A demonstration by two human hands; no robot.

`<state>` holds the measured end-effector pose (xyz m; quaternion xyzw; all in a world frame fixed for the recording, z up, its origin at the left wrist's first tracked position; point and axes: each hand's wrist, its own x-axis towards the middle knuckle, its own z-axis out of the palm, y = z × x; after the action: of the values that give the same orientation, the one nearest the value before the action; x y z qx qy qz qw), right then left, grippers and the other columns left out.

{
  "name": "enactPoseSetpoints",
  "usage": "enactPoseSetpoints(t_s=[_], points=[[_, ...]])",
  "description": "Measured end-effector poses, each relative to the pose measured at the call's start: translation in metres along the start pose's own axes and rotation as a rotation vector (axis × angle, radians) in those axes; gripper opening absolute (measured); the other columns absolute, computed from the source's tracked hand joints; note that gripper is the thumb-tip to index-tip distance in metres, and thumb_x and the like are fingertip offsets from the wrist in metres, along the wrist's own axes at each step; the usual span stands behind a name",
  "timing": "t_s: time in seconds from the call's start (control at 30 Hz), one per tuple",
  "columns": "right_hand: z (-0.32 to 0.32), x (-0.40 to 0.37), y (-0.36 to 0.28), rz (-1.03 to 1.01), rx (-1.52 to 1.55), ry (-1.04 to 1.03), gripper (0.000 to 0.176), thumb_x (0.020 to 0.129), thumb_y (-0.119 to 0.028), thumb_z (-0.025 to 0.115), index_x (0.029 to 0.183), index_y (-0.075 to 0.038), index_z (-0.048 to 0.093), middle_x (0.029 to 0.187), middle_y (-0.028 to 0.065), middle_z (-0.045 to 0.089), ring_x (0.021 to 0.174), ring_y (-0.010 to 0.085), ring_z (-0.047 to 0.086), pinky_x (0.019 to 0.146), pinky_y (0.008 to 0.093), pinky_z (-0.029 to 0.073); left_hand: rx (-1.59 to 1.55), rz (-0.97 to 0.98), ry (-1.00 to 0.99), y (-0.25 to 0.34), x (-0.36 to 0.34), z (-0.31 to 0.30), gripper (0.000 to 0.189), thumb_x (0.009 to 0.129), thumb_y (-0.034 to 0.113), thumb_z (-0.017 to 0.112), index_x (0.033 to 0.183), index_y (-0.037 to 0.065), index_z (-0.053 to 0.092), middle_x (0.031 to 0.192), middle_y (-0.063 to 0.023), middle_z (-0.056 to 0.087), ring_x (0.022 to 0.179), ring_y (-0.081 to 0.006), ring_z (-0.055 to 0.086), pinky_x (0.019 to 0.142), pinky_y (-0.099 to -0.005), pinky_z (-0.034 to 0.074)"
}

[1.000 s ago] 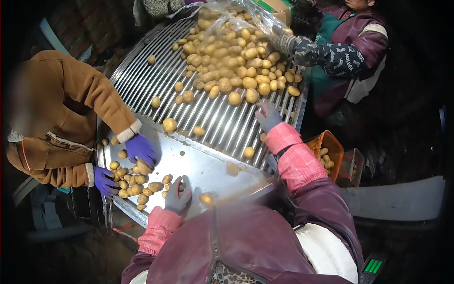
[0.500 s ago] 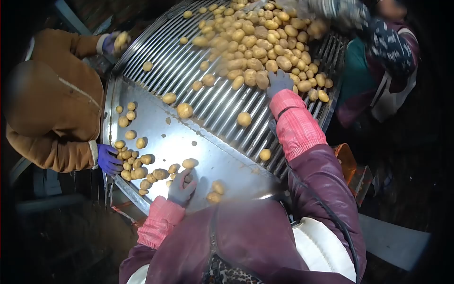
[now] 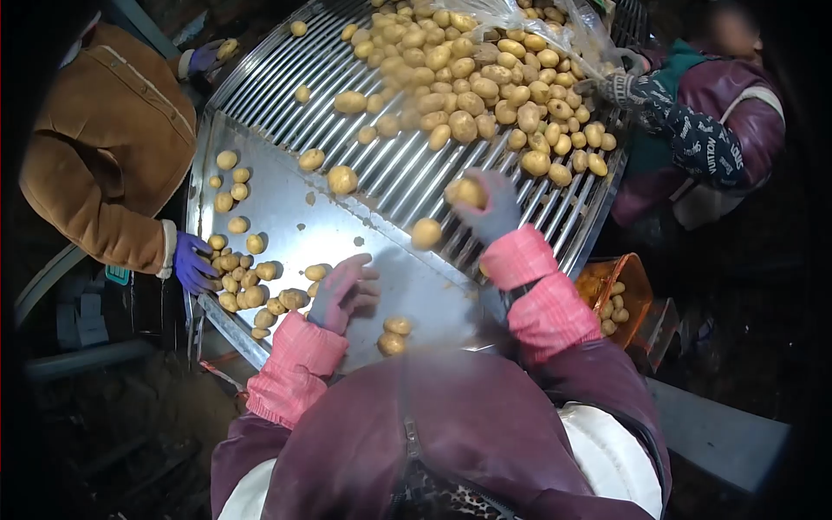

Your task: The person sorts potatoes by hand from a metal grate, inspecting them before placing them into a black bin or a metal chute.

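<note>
My right hand [image 3: 496, 208], in a grey glove, is closed around a potato [image 3: 464, 192] above the metal bars. A loose potato [image 3: 425, 233] lies just below it, near the edge of the bars. My left hand [image 3: 345, 291], also gloved, is held over the smooth metal sheet [image 3: 364, 329] with its fingers apart and nothing in them. Close to its wrist is a potato [image 3: 315, 272], partly overlapped by others. Two potatoes [image 3: 392, 343] rest on the sheet between my left hand and my body. The big potato pile [image 3: 468, 87] covers the far bars.
At left, a co-worker's purple-gloved hand [image 3: 192, 263] rests by a potato cluster [image 3: 247, 290]; their other hand [image 3: 208, 59] holds a potato. Across the bars, another co-worker's hand [image 3: 607, 87] grips a clear plastic bag [image 3: 563, 30]. An orange crate [image 3: 637, 299] with potatoes stands at right.
My right hand has drawn back from the pile toward me with a potato in it. My left hand has lifted and opened, moving slightly forward. The plastic bag now lies over the pile's far side.
</note>
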<state>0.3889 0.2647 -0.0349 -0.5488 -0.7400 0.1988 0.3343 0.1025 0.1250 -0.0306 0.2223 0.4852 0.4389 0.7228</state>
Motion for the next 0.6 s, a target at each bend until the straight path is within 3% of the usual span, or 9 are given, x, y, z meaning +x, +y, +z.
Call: enactPoseSetpoints(t_s=[0.03,0.07,0.13,0.2,0.3,0.33,0.43,0.53,0.6], points=[[0.007,-0.009,-0.014,-0.007,0.148,-0.068,0.055,0.069,-0.027,0.078,0.119,-0.010,0.063,0.108,0.0145,0.060,0.107,0.0356,0.054,0.098,0.0426,0.043,-0.074,-0.010,-0.013,-0.003,0.004,0.001,0.053,0.098,0.041,0.050,0.138,0.006,0.048,0.119,-0.0169,0.058,0.099,-0.0268,0.061,0.086,-0.0424,0.052],[0.010,-0.013,-0.029,-0.068,0.233,-0.256,0.060,0.069,-0.033,0.079,0.124,-0.013,0.062,0.117,0.0159,0.058,0.111,0.0363,0.053,0.099,0.0445,0.042,-0.189,-0.061,-0.035,-0.003,0.005,0.004,0.053,0.098,0.041,0.050,0.138,0.006,0.048,0.120,-0.0175,0.057,0.100,-0.0287,0.061,0.087,-0.0434,0.052],[0.016,-0.021,-0.045,-0.295,-0.070,-0.173,0.059,0.073,-0.040,0.076,0.126,-0.017,0.061,0.125,0.0175,0.054,0.114,0.0364,0.052,0.100,0.0482,0.041,-0.419,-0.163,-0.072,0.003,0.004,0.014,0.054,0.097,0.041,0.050,0.139,0.006,0.047,0.123,-0.0186,0.056,0.103,-0.0324,0.060,0.087,-0.0453,0.051],[0.031,-0.011,-0.006,-0.211,-0.328,-0.158,0.056,0.078,-0.043,0.071,0.127,-0.020,0.060,0.129,0.0196,0.051,0.118,0.0365,0.051,0.100,0.0517,0.040,-0.428,-0.223,-0.111,-0.020,0.012,-0.008,0.055,0.098,0.039,0.049,0.138,0.002,0.044,0.127,-0.0177,0.053,0.107,-0.0318,0.059,0.088,-0.0438,0.053],[0.027,0.011,0.014,-0.346,-0.533,-0.286,0.039,0.084,-0.037,0.063,0.119,-0.020,0.063,0.119,0.0102,0.058,0.113,0.0362,0.052,0.095,0.0466,0.043,-0.438,-0.343,-0.002,-0.034,0.017,-0.032,0.041,0.098,0.033,0.050,0.129,0.008,0.055,0.121,-0.0154,0.055,0.102,-0.0288,0.061,0.084,-0.0441,0.054],[0.034,0.013,0.026,-0.213,-0.455,-0.357,0.036,0.086,-0.035,0.061,0.118,-0.020,0.064,0.117,0.0087,0.059,0.112,0.0364,0.052,0.094,0.0448,0.044,-0.365,-0.282,-0.009,-0.029,0.011,-0.025,0.041,0.097,0.032,0.051,0.130,0.007,0.054,0.120,-0.0153,0.056,0.101,-0.0297,0.062,0.083,-0.0436,0.054],[0.039,0.005,0.045,-0.185,-0.344,-0.114,0.029,0.087,-0.043,0.056,0.106,-0.024,0.066,0.111,0.0045,0.059,0.109,0.0302,0.054,0.089,0.0465,0.046,-0.158,-0.194,0.015,-0.013,0.004,-0.005,0.045,0.095,0.029,0.056,0.134,0.007,0.050,0.121,-0.0139,0.054,0.103,-0.0309,0.062,0.082,-0.0405,0.054],[0.024,-0.009,0.019,-0.135,-0.409,-0.237,0.036,0.090,-0.034,0.059,0.121,-0.017,0.063,0.119,0.0128,0.057,0.111,0.0361,0.052,0.095,0.0449,0.044,0.255,0.096,-0.079,-0.044,0.017,0.006,0.049,0.097,0.032,0.053,0.138,0.006,0.046,0.126,-0.0140,0.052,0.108,-0.0292,0.059,0.084,-0.0377,0.053],[0.022,-0.014,0.008,-0.090,-0.399,-0.327,0.055,0.084,-0.047,0.063,0.127,-0.015,0.058,0.118,0.0146,0.057,0.113,0.0369,0.051,0.095,0.0464,0.044,0.923,0.289,-0.205,-0.045,0.005,0.023,0.048,0.090,0.030,0.060,0.132,0.009,0.051,0.122,-0.0147,0.053,0.105,-0.0321,0.058,0.082,-0.0403,0.052]])
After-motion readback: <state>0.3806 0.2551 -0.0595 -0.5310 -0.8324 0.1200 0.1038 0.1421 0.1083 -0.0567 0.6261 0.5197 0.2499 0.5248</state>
